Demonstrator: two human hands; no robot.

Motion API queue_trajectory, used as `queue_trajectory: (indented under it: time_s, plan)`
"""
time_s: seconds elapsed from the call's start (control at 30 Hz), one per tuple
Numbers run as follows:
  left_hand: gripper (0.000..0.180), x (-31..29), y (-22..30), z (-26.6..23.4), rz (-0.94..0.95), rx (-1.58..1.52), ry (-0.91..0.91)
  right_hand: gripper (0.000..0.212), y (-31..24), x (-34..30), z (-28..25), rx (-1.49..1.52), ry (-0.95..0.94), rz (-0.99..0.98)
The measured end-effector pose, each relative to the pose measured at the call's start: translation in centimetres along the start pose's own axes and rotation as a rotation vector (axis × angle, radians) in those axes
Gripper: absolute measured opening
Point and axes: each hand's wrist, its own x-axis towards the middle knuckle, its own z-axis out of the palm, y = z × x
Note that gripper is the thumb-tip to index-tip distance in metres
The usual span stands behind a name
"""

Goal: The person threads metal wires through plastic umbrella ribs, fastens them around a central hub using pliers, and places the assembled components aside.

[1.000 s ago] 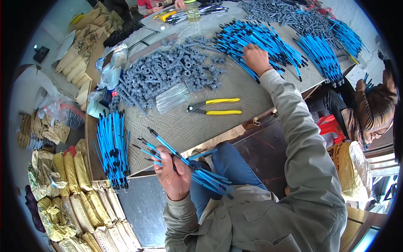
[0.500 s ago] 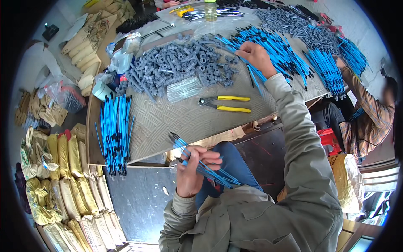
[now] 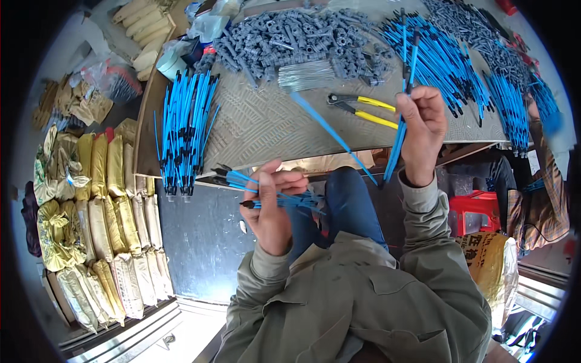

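Observation:
Thin blue rods with black ends lie in a bunch across my left hand, its fingers curled around them above my lap. In my right hand, pinched between thumb and fingers, are a few more blue rods pointing up and down past the table edge. A single slanting blue rod reaches from above the tabletop down towards their lower ends; what supports it I cannot tell. Left of my right hand, yellow-handled pliers lie on the table.
A heap of grey plastic fittings covers the back, with a bundle of thin metal wires before it. Blue rods lie in a left stack and a right pile. A co-worker's plaid sleeve shows beside a red stool.
My right hand has come back from the rod pile towards me, now carrying blue rods. My left hand still holds its bunch. The view has tilted down and shifted.

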Motion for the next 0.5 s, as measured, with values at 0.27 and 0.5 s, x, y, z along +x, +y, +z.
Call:
queue_trajectory:
  time_s: [0.27, 0.5]
  plan:
    - [0.027, 1.9, -1.1, 5.1, 0.182, 0.015, 0.088, 0.019, 0.9, -6.2, 3.2, 0.156, -0.242, 0.221]
    - [0.017, 3.2, -2.3, 5.3, 0.296, 0.182, 0.012, 0.018, 1.1, -5.8, 1.9, 0.19, -0.455, 0.276]
